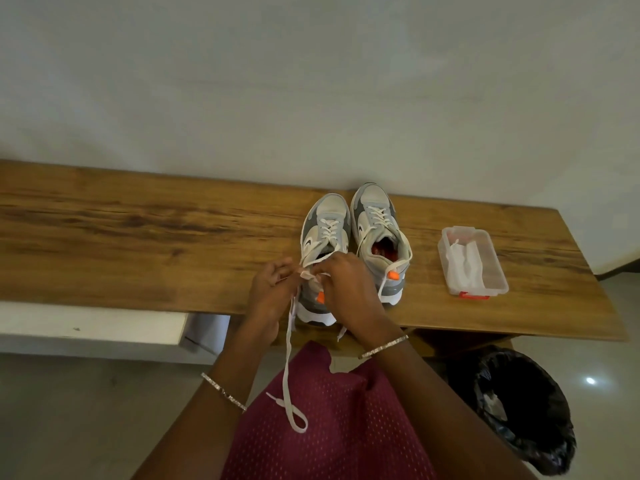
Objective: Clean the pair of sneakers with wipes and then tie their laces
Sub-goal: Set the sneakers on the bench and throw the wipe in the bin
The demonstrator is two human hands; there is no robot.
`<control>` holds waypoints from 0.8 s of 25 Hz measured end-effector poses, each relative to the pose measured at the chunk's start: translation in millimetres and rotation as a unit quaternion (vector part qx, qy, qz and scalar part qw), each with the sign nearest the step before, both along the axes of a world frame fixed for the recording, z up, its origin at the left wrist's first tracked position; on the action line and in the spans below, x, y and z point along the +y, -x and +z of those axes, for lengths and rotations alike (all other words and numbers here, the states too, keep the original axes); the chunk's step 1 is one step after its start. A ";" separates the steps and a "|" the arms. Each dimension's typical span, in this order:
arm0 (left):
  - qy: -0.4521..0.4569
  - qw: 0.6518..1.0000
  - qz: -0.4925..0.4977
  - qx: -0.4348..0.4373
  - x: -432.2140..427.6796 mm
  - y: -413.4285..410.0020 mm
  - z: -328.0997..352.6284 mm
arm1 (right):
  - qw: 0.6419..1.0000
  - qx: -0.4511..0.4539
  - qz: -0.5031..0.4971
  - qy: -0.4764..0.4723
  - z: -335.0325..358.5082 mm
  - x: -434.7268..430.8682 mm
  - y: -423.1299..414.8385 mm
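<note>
Both hands are in at the nearer sneaker (pixel 327 225) by the front edge of the wooden table (pixel 138 237). The left hand (pixel 268 289) and right hand (pixel 346 285) have their fingers curled, each pinching the white lace (pixel 287 358) above the shoe's opening. One long end dangles past the table edge over maroon cloth (pixel 329 427). The other sneaker (pixel 377 220) sits just beside it, laces loose. Further right is a clear box of wipes (pixel 472 261), with a black-lined bin (pixel 519 403) on the floor.

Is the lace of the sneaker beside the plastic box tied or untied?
Untied: the sneaker shows no bow, and its lace ends hang loose over the collar and heel.
</note>
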State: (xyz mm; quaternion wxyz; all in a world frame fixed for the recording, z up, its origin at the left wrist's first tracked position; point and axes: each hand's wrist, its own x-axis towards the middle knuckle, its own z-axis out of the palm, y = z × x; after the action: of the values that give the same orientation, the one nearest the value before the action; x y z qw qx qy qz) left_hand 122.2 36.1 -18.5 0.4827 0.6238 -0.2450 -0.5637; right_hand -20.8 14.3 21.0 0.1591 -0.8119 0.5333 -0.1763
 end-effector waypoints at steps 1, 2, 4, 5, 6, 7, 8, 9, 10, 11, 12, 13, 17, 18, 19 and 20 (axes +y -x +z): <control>0.003 1.000 -0.007 0.003 1.6 -0.4 0.2 | 1.000 -0.009 0.003 -0.021 2.0 -6.2 -4.4; 0.003 1.000 -0.011 0.009 2.7 -0.8 -0.9 | 0.999 -0.011 0.003 -0.039 2.5 -12.2 -9.6; 0.007 1.000 -0.015 0.011 4.3 -0.7 -4.0 | 0.998 0.002 -0.013 -0.060 0.6 -23.1 -18.3; 0.010 1.000 -0.016 0.003 4.6 -0.6 -5.4 | 0.998 0.010 -0.026 -0.059 -1.2 -27.0 -21.7; 0.012 1.000 -0.017 -0.008 3.9 0.0 -5.8 | 0.998 0.015 -0.035 -0.052 -1.8 -29.2 -24.0; 0.016 1.000 -0.020 -0.016 3.4 1.1 -4.7 | 0.998 0.019 -0.038 -0.034 -2.6 -29.8 -25.0; 0.021 0.999 -0.024 -0.023 2.9 3.0 -1.9 | 0.999 0.027 -0.034 -0.015 -5.2 -30.7 -24.6; 0.024 0.999 -0.027 -0.031 2.6 5.5 1.2 | 0.999 0.026 -0.032 0.001 -8.8 -31.4 -23.1; 0.027 0.998 -0.032 -0.039 2.2 7.6 3.8 | 0.999 0.016 -0.032 0.014 -10.8 -32.0 -21.2; 0.029 0.998 -0.035 -0.046 2.1 9.3 6.3 | 0.999 -0.001 -0.035 0.019 -10.5 -31.7 -19.2; 0.031 0.998 -0.040 -0.050 2.0 10.1 8.1 | 0.999 -0.020 -0.038 0.008 -6.6 -31.1 -17.5; 0.032 0.997 -0.044 -0.054 1.8 10.4 8.9 | 0.999 -0.034 -0.031 -0.015 -2.2 -30.4 -15.3; 0.037 0.996 -0.054 -0.067 4.4 11.3 11.6 | 0.994 -0.022 0.014 -0.105 10.8 -22.5 2.5; 0.035 0.995 -0.057 -0.068 4.6 12.6 11.7 | 0.994 -0.025 0.010 -0.107 13.5 -19.9 6.8; 0.033 0.995 -0.057 -0.069 4.8 14.5 12.6 | 0.994 -0.020 0.010 -0.105 16.5 -16.4 10.3; 0.030 0.995 -0.054 -0.072 4.9 16.1 12.7 | 0.995 -0.006 0.010 -0.102 18.7 -13.9 13.8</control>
State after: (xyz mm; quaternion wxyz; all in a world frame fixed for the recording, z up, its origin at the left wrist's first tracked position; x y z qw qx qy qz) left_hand 106.0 40.9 -5.9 0.4513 0.6335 -0.3293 -0.5353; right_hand -34.6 0.4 39.7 0.2457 -0.7957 0.5395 -0.1245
